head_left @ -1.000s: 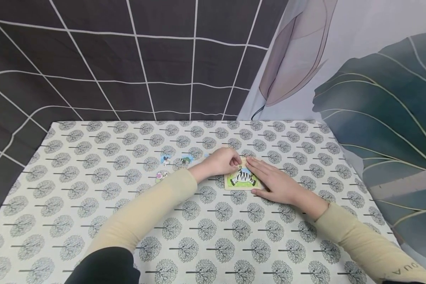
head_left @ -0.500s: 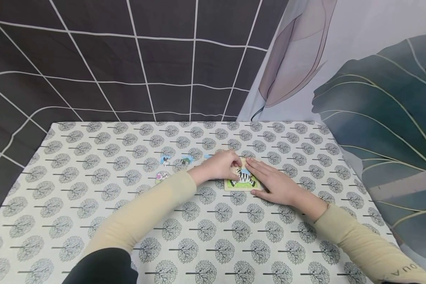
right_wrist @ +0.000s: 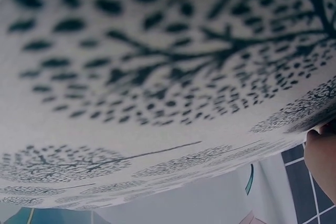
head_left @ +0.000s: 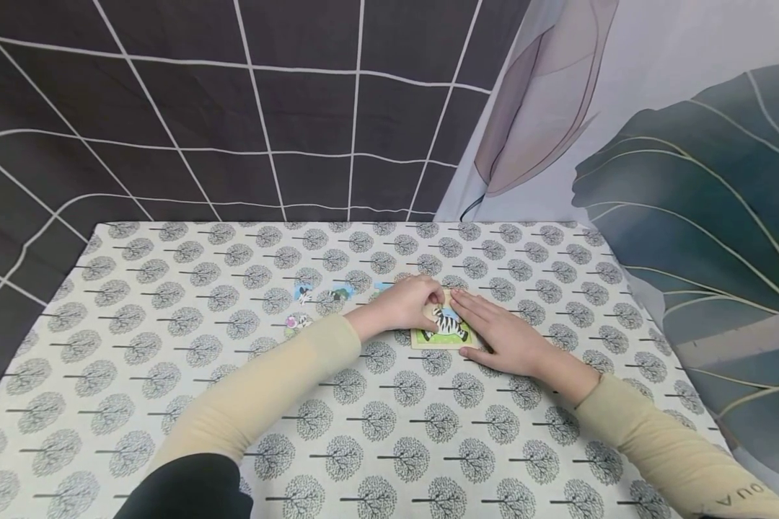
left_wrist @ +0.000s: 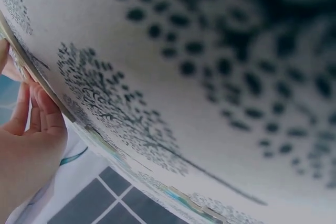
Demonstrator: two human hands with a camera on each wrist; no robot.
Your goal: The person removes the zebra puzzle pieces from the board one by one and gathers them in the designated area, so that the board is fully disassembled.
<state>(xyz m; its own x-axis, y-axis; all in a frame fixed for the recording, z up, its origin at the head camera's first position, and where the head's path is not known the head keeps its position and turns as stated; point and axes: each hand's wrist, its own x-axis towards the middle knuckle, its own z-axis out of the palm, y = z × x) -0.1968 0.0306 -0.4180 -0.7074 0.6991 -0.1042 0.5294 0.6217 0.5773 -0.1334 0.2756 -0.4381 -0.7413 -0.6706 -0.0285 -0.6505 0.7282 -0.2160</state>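
Note:
A small wooden jigsaw board (head_left: 424, 345) with a zebra picture lies on the patterned cloth, between both hands. My left hand (head_left: 405, 303) bends over its left side, thumb and curled fingertips around a puzzle piece (head_left: 438, 314) in the upper left of the picture; the palm hides much of it. In the left wrist view, the left fingers (left_wrist: 47, 106) reach the board (left_wrist: 39, 77) at its edge. My right hand (head_left: 503, 337) lies with straight fingers along the board's right side, thumb at the lower right corner. Only a sliver of the right hand (right_wrist: 321, 161) shows in the right wrist view.
Several loose puzzle pieces lie left of the board: one with a zebra part (head_left: 304, 293), one with green bushes (head_left: 341, 292), one with a pink flower (head_left: 293, 324), and a blue one (head_left: 384, 286) behind the left wrist. A dark grid curtain (head_left: 305, 108) hangs behind the table.
The left hand's thumb has come down and away from the index finger, over the left part of the zebra picture. The right hand has stayed in place.

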